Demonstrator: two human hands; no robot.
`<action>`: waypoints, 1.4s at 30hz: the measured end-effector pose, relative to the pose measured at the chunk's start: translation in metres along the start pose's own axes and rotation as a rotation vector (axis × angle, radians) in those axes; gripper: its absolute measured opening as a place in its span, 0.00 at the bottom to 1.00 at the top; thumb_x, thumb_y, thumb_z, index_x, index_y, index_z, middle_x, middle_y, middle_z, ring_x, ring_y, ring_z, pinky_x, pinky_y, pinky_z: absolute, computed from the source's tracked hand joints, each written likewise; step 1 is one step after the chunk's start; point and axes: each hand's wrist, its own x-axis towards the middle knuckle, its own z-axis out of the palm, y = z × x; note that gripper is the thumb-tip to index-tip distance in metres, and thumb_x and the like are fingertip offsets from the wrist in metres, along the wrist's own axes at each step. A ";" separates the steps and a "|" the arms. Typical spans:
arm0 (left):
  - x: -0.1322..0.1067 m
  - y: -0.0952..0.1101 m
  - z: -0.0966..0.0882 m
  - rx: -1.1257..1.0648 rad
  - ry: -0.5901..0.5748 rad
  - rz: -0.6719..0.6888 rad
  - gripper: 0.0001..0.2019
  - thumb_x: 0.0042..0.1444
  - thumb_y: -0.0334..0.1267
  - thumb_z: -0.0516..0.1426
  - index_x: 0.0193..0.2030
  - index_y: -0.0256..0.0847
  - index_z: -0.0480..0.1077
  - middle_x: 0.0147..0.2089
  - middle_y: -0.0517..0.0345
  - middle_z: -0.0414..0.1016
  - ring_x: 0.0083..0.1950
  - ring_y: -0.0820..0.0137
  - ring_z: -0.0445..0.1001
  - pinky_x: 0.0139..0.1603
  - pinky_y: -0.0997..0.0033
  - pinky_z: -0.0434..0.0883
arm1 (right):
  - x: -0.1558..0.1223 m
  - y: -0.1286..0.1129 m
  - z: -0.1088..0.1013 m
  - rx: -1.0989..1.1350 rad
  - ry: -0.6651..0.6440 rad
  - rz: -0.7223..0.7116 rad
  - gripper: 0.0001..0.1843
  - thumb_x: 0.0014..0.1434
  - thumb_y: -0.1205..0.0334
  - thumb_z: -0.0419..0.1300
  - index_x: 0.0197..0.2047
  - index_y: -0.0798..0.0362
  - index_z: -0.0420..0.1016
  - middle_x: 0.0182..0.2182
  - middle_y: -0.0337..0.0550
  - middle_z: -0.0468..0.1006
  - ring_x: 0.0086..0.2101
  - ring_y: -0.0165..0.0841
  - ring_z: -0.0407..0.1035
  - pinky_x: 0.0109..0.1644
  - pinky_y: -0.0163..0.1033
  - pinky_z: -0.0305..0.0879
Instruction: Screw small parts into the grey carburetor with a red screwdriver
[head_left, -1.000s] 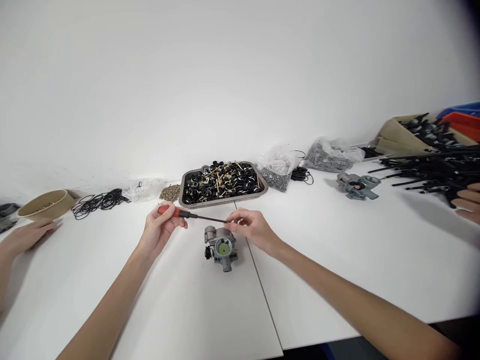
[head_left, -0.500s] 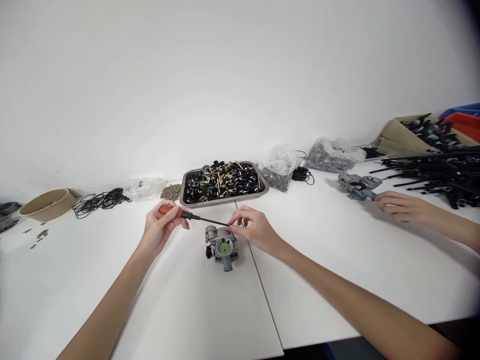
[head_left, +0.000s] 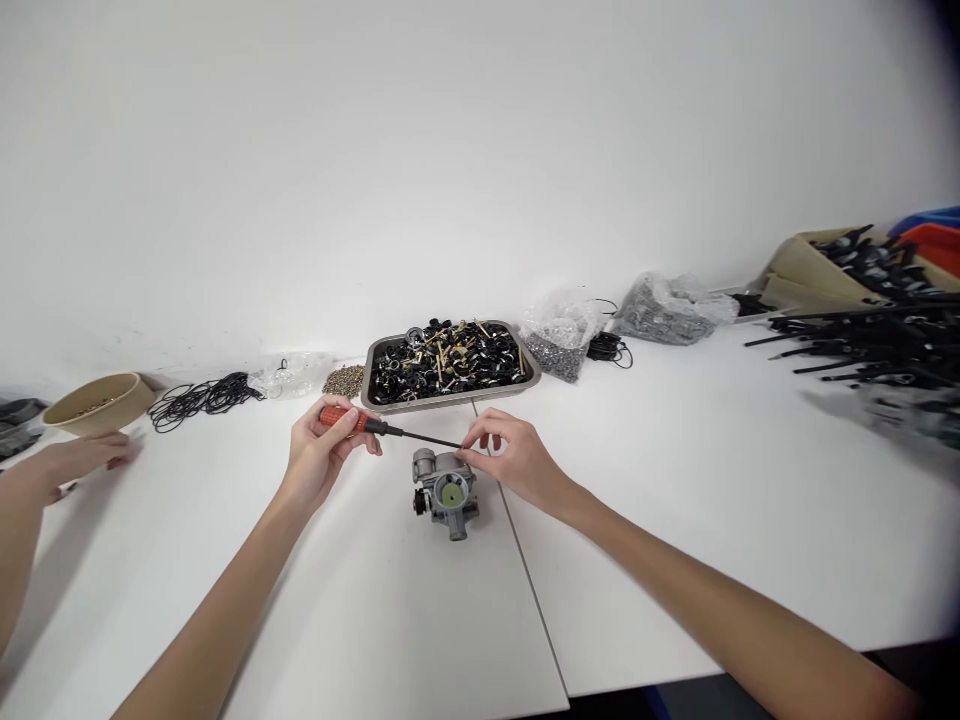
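My left hand (head_left: 324, 450) is closed round the red handle of a screwdriver (head_left: 349, 420), its thin dark shaft pointing right. At the shaft's tip, the thumb and fingers of my right hand (head_left: 517, 460) are pinched together; whatever small thing is between them is hidden. Just below the tip, a grey metal carburetor (head_left: 452, 495) stands on the white table (head_left: 360, 620), with a greenish disc showing in its round opening and a black knob on its left side. Neither hand is seen gripping the carburetor.
Behind lies a metal tray (head_left: 450, 402) of black and brass parts, flanked by small brass pieces (head_left: 343, 381) and a bag of dark parts (head_left: 559, 345). Another person's hand (head_left: 82, 462) rests near a tan bowl (head_left: 101, 405). Black cables (head_left: 885, 335) are piled right.
My hands and the screwdriver have barely moved. The other person's hand at right has left the view, and the carburetor there is now a blur near the right edge. A hand has appeared at left.
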 end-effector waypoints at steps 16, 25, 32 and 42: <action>-0.008 0.037 0.029 0.323 0.010 0.182 0.14 0.52 0.39 0.64 0.38 0.39 0.63 0.34 0.54 0.78 0.25 0.67 0.76 0.32 0.62 0.77 | -0.005 -0.006 -0.001 -0.102 0.011 -0.211 0.06 0.58 0.69 0.61 0.30 0.53 0.70 0.35 0.42 0.70 0.32 0.31 0.63 0.36 0.39 0.63; -0.004 0.091 0.080 0.621 -0.201 0.492 0.17 0.49 0.32 0.66 0.45 0.43 0.68 0.33 0.58 0.74 0.26 0.74 0.73 0.29 0.72 0.74 | -0.005 -0.021 -0.004 0.260 -0.076 0.005 0.09 0.52 0.61 0.70 0.27 0.53 0.74 0.33 0.39 0.71 0.31 0.29 0.64 0.33 0.36 0.61; -0.025 0.080 0.083 0.625 -0.278 0.668 0.18 0.50 0.23 0.62 0.46 0.45 0.68 0.37 0.57 0.74 0.34 0.70 0.76 0.32 0.69 0.76 | -0.008 -0.022 0.001 0.433 -0.259 0.002 0.08 0.47 0.60 0.74 0.27 0.52 0.81 0.32 0.40 0.73 0.32 0.31 0.67 0.36 0.40 0.63; -0.022 0.077 0.090 0.451 -0.187 0.743 0.17 0.53 0.27 0.62 0.46 0.47 0.66 0.38 0.61 0.70 0.30 0.75 0.74 0.25 0.74 0.71 | -0.008 -0.016 0.004 0.497 -0.227 0.003 0.11 0.45 0.55 0.76 0.28 0.52 0.82 0.33 0.42 0.74 0.32 0.33 0.69 0.38 0.43 0.68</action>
